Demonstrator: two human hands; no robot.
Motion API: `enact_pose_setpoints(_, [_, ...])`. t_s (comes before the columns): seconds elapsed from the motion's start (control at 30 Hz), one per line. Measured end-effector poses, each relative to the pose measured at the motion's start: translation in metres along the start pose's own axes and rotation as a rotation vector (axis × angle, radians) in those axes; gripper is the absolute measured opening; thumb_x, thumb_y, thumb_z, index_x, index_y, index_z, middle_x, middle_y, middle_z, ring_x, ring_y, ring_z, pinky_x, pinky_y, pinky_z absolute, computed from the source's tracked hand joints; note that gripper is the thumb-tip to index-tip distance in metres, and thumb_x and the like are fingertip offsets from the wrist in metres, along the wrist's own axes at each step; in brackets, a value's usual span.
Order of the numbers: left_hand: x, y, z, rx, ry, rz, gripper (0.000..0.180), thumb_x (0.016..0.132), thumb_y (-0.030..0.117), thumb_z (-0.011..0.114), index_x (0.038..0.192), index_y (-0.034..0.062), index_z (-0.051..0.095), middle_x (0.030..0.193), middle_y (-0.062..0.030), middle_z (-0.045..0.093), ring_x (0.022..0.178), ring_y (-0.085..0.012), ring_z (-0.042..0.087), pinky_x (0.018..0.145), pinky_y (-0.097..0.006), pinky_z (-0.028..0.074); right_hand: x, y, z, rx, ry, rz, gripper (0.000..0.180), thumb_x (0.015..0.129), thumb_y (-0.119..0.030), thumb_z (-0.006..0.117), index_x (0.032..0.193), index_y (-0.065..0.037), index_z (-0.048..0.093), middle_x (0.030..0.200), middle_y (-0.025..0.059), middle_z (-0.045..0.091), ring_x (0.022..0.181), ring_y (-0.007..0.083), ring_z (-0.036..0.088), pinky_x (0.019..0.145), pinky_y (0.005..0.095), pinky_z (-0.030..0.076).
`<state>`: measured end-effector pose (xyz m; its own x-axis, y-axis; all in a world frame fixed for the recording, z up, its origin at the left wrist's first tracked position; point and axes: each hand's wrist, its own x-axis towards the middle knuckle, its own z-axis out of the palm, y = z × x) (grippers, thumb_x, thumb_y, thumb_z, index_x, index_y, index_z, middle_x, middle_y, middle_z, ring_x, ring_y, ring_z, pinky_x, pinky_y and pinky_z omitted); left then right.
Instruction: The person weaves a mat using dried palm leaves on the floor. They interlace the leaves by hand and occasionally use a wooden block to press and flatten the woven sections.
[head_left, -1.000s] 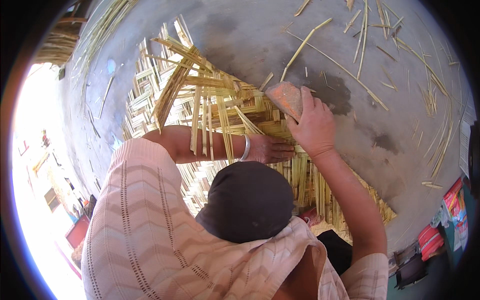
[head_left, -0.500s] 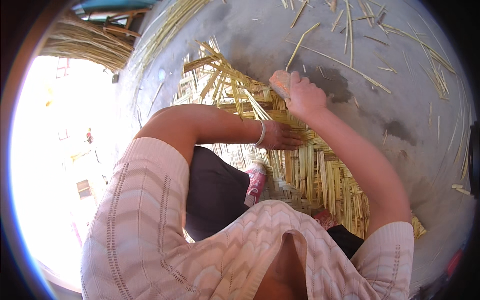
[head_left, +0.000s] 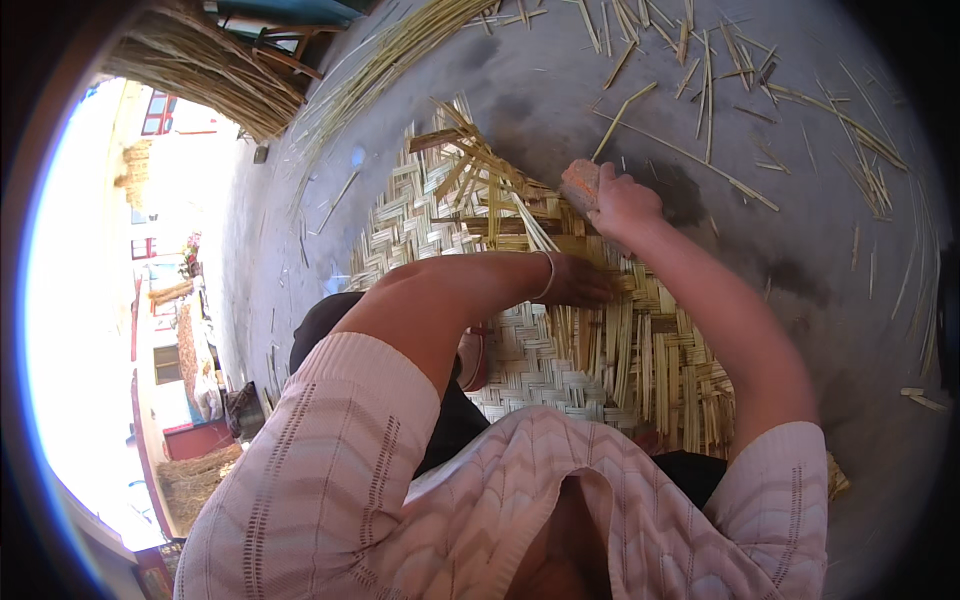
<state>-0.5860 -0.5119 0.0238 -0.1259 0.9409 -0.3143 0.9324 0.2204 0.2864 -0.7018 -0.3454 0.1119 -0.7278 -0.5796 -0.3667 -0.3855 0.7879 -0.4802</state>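
Shifted leftward since the earlier frame: dark-clad knee (head_left: 322, 325). Left hand (head_left: 578, 282): flat, palm down on woven mat (head_left: 540, 365). Right hand (head_left: 624, 205): gripping orange-brown brick piece (head_left: 580, 182) at mat's far right edge. Grey floor (head_left: 840, 350): extending beyond that edge, stalks (head_left: 708, 105) scattered farther off.

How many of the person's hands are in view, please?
2: the left hand is on the woven mat, and the right hand grips a reddish chunk near the mat's far edge. Neither hand is hidden.
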Motion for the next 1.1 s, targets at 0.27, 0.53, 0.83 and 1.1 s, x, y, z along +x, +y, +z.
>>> enact_pose_setpoints(0.27, [0.018,0.029,-0.145,0.192,-0.478,0.079,0.075,0.070,0.039,0.079,0.133,0.0084,0.051,0.139,-0.0093,0.052,0.133,-0.0266,0.045,0.110,-0.048,0.037,-0.010,-0.015,-0.010,-0.069,0.035,0.057,0.071,0.080,-0.035,0.073,0.133,-0.005,0.037,0.115,0.0203,0.060,0.102,0.0379,0.064,0.084,0.0464,0.054])
enact_pose_setpoints(0.53, [-0.172,-0.070,-0.297,-0.196,0.903,-0.469,0.066,0.075,0.013,0.080,0.135,0.0097,0.054,0.132,-0.0111,0.060,0.123,-0.0270,0.057,0.104,-0.035,0.046,-0.009,-0.018,-0.012,-0.098,0.087,0.046,0.077,0.080,-0.039,0.070,0.137,-0.003,0.033,0.113,0.0235,0.060,0.098,0.0408,0.063,0.081,0.0481,0.053])
enact_pose_setpoints(0.83, [-0.229,-0.160,-0.203,0.233,0.004,-0.815,0.077,0.074,0.042,0.076,0.141,0.0160,0.048,0.153,-0.0071,0.037,0.144,-0.0209,0.030,0.120,-0.051,0.015,0.001,-0.014,-0.001,-0.130,0.032,0.160,0.088,0.080,-0.043,0.070,0.145,-0.003,0.027,0.130,0.0260,0.053,0.106,0.0431,0.060,0.089,0.0485,0.050])
enact_pose_setpoints(1.1, [-0.172,-0.155,-0.201,-0.087,-0.197,-0.470,0.042,0.095,0.045,0.052,0.113,0.0103,0.069,0.111,-0.0093,0.068,0.109,-0.0284,0.062,0.109,-0.046,0.035,-0.001,-0.015,0.005,-0.144,0.147,0.125,0.075,0.080,-0.033,0.069,0.142,-0.010,0.034,0.116,0.0215,0.058,0.095,0.0404,0.063,0.078,0.0488,0.053])
